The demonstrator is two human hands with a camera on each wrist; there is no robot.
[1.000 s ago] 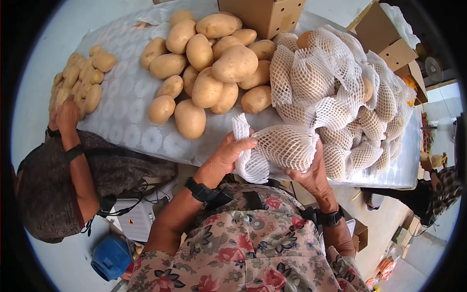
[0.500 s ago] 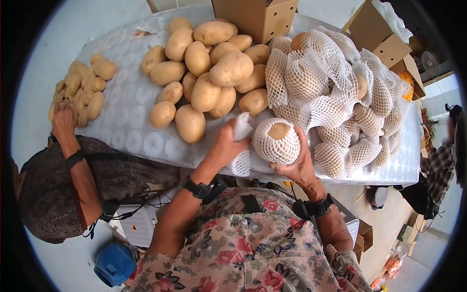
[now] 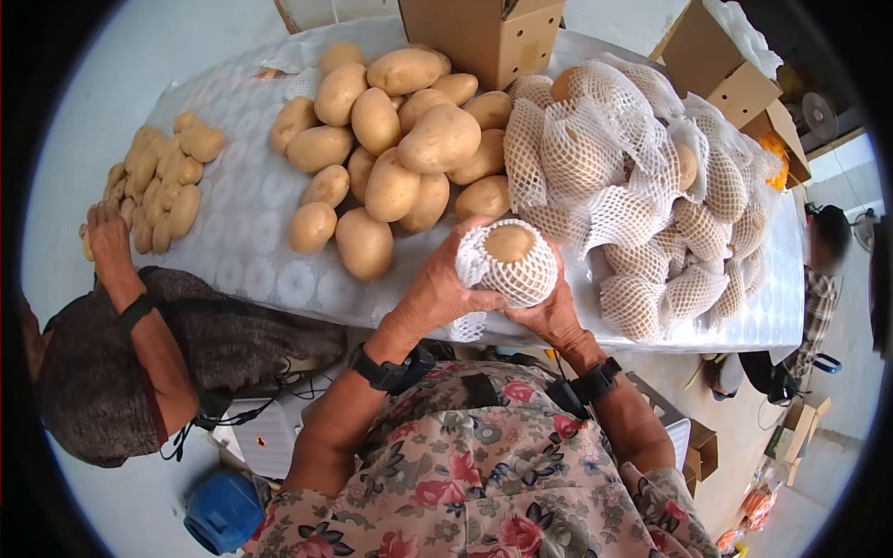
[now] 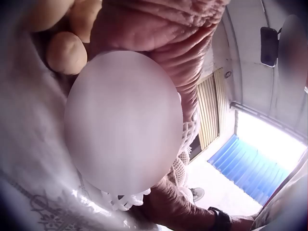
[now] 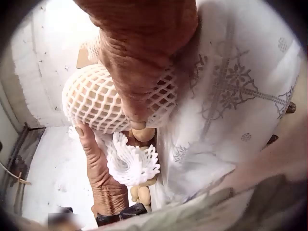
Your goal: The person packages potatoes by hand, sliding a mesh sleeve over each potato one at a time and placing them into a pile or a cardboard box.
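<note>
Head view: one potato (image 3: pixel 510 244) in a white net (image 3: pixel 528 282), bare end up, held over the near edge of the bench (image 3: pixel 249 223). Left hand (image 3: pixel 441 288) on one side, right hand (image 3: pixel 556 312) on the other; both grips clamped round the netted potato. Loose net (image 3: pixel 468 326) hangs below left hand; right wrist view has it bunched by that hand's thumb, just beside the potato. Left wrist view: pale blur over the middle, contact can't be made out there. Bare potatoes (image 3: pixel 439 139) piled mid-bench, behind left hand. Netted potatoes (image 3: pixel 569 158) piled to the right, near right hand, some net ends slack. Smaller potatoes (image 3: pixel 166 177) at far left, well apart; another person's hand (image 3: pixel 110 242) at their near edge, can't tell if it holds any. Box (image 3: pixel 454 39) at the back, behind the piles; second box (image 3: pixel 744 95) back right, white plastic (image 3: pixel 747 37) at its top. Blue bin (image 3: pixel 223 511) lower left, below bench level. Black straps (image 3: pixel 595 379) on both wrists.
</note>
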